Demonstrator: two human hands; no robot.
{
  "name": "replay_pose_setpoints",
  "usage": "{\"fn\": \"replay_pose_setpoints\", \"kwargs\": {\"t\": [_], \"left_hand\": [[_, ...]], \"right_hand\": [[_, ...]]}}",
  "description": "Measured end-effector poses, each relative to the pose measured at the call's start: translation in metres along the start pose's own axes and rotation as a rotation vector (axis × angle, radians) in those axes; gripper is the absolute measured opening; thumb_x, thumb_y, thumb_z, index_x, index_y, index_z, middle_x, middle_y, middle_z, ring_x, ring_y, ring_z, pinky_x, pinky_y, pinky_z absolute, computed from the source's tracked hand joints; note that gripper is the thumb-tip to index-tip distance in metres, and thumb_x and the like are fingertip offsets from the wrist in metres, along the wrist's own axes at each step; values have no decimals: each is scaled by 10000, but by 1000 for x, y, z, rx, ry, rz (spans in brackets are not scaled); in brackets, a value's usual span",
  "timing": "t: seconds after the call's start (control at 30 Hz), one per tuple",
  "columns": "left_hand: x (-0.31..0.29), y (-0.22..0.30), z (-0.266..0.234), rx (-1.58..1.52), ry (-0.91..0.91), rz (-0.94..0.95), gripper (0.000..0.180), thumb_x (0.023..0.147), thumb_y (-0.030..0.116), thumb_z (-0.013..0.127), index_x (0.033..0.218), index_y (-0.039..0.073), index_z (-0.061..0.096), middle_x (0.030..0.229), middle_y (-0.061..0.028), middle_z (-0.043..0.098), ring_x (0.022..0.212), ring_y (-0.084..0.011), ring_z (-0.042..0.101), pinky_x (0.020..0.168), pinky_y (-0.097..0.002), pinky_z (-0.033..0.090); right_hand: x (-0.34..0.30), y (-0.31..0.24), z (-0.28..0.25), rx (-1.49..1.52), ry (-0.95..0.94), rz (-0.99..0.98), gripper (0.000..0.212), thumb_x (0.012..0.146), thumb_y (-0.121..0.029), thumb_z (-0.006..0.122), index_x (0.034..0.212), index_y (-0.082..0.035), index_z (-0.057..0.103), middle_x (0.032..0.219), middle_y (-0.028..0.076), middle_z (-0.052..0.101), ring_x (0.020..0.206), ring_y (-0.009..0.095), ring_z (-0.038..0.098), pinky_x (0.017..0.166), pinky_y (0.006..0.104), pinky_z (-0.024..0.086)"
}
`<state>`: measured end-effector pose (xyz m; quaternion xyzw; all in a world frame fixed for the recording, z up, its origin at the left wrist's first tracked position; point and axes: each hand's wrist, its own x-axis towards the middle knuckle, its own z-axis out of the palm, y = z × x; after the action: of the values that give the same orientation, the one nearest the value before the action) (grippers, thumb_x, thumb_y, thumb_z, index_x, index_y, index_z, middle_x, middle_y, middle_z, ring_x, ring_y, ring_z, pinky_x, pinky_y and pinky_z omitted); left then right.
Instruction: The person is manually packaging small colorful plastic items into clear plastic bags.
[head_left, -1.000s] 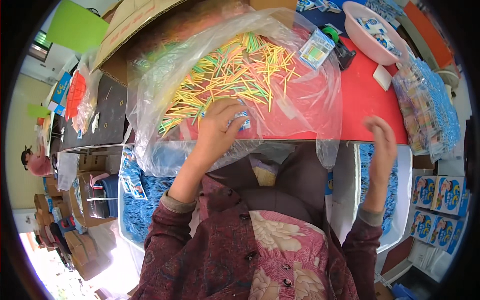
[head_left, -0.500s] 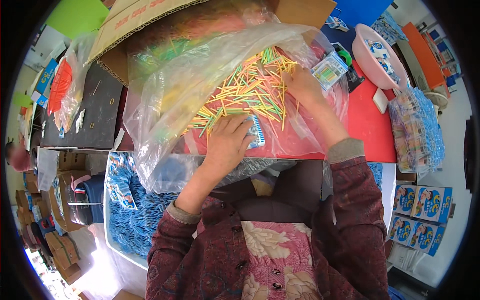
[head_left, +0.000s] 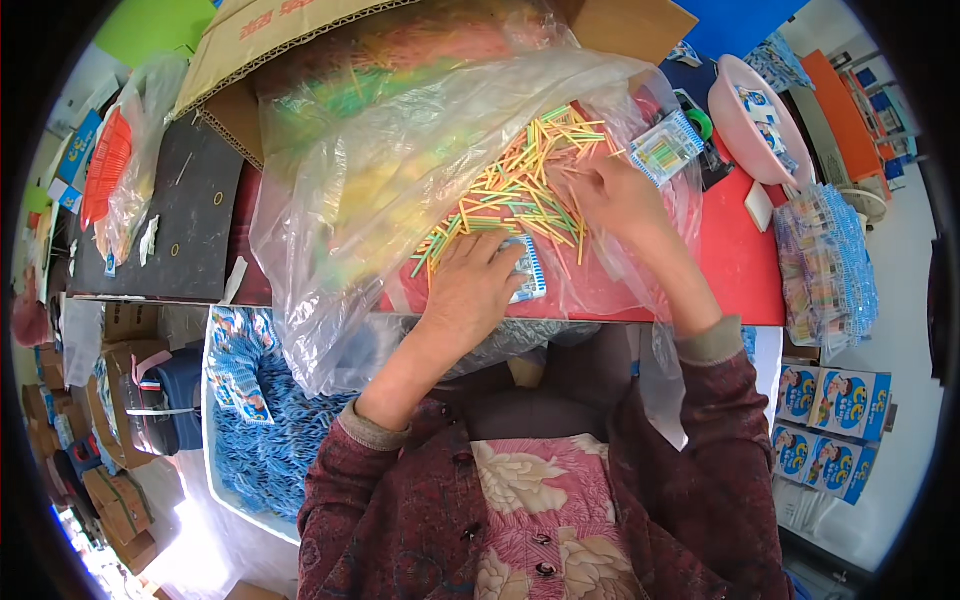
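A loose heap of thin yellow, green and pink sticks (head_left: 535, 165) lies on the red tabletop, partly under a clear plastic bag (head_left: 340, 240). Near the table's front edge, my left hand (head_left: 468, 285) is closed over the left part of a small blue-and-white packet (head_left: 529, 272). My right hand (head_left: 622, 205) is at the right side of the heap, fingers bent inward among the sticks; whatever its fingertips pinch is hidden. Just beyond it lies a clear-windowed packet with a blue edge (head_left: 666, 148), with sticks showing inside.
An open cardboard box (head_left: 225, 110) stands behind the bag. To the right are a pink basin (head_left: 735, 115) of packets, a green tape roll (head_left: 697, 122) and a hanging bundle of filled packets (head_left: 825, 270). Below the table sits a white tub (head_left: 212, 440) with blue packets.
My right hand has shifted slightly toward me and right along the heap. The left hand stays on the packet. The whole view has shifted a little.
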<state>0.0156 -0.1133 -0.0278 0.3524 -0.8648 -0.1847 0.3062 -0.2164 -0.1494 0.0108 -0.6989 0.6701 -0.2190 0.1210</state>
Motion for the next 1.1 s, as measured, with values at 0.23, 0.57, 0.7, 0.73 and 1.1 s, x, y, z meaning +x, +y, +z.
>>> {"fn": "replay_pose_setpoints", "kwargs": {"t": [0.23, 0.57, 0.7, 0.73, 1.1], "left_hand": [[-2, -6, 3, -8, 15, 12, 323, 750, 166, 672, 1049, 61, 609, 1091, -104, 560, 1020, -292, 523, 879, -405, 413], [-3, -10, 7, 14, 28, 19, 312, 767, 220, 649, 1042, 80, 602, 1080, -83, 561, 1026, -257, 514, 900, -389, 388], [-4, -9, 6, 8, 21, 11, 309, 775, 225, 641, 1044, 80, 595, 1085, -83, 557, 1044, -258, 507, 920, -399, 378], [-4, -9, 6, 5, 26, 10, 309, 775, 225, 641, 1044, 80, 595, 1085, -83, 557, 1044, -258, 507, 920, -399, 378], [-4, -8, 5, -44, 60, 11, 278, 780, 199, 639, 1028, 77, 603, 1071, -79, 559, 1007, -270, 511, 893, -394, 392]], "right_hand": [[-52, 16, -9, -227, 94, 38, 284, 786, -267, 647, 945, -38, 592, 945, 149, 608, 777, 322, 607, 660, 405, 466], [-46, 29, -9, -30, -7, 89, 149, 798, -123, 619, 874, -3, 577, 757, 141, 596, 709, 275, 590, 625, 337, 452], [-39, 26, -13, 101, 116, 46, 129, 811, -61, 581, 931, -17, 566, 804, 151, 584, 724, 268, 589, 637, 313, 452], [-38, 25, -12, 69, 184, -11, 139, 815, -44, 568, 952, -20, 561, 821, 157, 580, 738, 276, 592, 646, 309, 455], [-44, 37, -28, -403, 14, -125, 192, 756, -6, 566, 944, -46, 569, 936, 165, 585, 883, 353, 575, 758, 418, 455]]}}
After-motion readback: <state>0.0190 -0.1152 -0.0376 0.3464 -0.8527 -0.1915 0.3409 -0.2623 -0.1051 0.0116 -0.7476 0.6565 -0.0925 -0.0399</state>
